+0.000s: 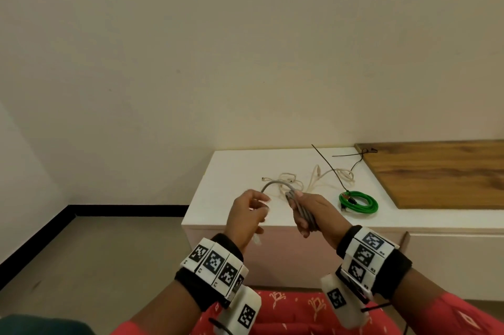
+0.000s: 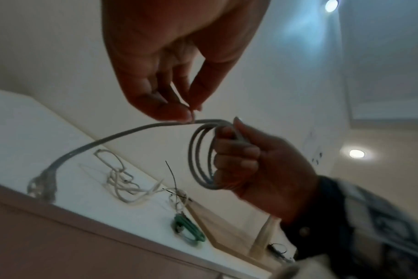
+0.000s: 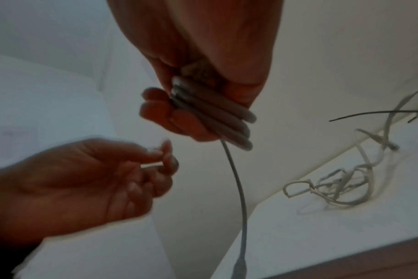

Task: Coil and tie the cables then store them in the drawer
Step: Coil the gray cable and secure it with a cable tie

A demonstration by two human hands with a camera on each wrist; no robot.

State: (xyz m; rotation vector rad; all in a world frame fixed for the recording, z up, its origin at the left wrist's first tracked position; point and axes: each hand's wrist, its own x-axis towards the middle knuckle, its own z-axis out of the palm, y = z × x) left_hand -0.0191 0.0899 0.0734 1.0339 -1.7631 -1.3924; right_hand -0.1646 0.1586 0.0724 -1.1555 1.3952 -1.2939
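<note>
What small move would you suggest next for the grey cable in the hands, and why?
Probably lay one more loop: the right hand grips a few finished turns of the grey cable, while the left hand pinches the free run, whose plug end hangs loose by the cabinet's edge. Tying comes after.

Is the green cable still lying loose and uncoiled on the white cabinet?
No, the green cable lies on the white cabinet already wound into a neat round coil, beside the loose white cables.
</note>
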